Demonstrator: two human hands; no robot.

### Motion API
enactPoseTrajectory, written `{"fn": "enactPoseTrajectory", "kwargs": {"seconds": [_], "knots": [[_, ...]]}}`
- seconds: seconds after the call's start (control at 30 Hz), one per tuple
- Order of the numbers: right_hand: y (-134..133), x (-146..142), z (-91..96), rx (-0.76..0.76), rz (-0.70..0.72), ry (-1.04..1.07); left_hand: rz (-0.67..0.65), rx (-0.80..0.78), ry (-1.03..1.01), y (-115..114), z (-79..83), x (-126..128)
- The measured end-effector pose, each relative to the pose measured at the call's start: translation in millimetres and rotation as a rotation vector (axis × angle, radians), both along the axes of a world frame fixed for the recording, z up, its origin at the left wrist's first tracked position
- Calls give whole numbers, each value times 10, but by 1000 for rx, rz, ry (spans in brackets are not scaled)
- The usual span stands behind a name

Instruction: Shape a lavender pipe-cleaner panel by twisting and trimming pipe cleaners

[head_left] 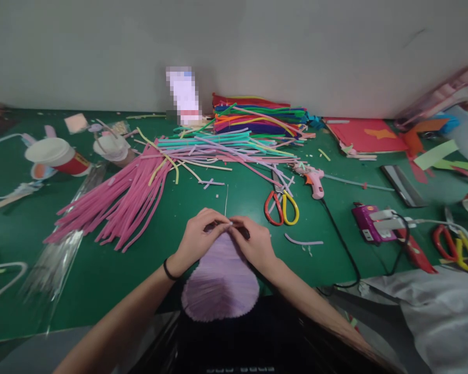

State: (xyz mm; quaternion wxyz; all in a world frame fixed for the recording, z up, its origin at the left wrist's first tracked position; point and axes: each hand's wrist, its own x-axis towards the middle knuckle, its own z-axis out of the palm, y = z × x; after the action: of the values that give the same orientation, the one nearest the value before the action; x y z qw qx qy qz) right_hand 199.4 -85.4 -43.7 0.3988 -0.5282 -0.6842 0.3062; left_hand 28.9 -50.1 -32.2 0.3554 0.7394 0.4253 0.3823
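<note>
A lilac, ribbed, pear-shaped piece (222, 283), seemingly built from fuzzy pipe cleaners, lies with its wide end toward my body. At its narrow top the fingertips of my left hand (203, 234) and my right hand (256, 240) meet, both pinched closed. A thin pale wire (226, 200) sticks out beyond the fingertips, away from me. What exactly lies between the fingertips is mostly hidden. To the right of my right hand are scissors (274, 208) with one red and one yellow handle, and a short lilac pipe cleaner (304, 241).
Pink pipe cleaners (120, 195) fan out at left, near paper cups (58, 156). Many-coloured pipe cleaners (257, 119) are heaped at the back. A pink glue gun (315, 182) trails a black cord to the right, near a purple power adapter (374, 223) and more scissors (458, 246).
</note>
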Motion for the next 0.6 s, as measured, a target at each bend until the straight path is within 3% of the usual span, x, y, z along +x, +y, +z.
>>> {"fn": "enactPoseTrajectory", "kwargs": {"seconds": [0.27, 0.6], "knots": [[-14, -31, 33, 3, -99, 67, 1, -22, 91, -11, 5, 11], [-8, -3, 41, 61, -17, -32, 46, -56, 10, -16, -4, 7]]}}
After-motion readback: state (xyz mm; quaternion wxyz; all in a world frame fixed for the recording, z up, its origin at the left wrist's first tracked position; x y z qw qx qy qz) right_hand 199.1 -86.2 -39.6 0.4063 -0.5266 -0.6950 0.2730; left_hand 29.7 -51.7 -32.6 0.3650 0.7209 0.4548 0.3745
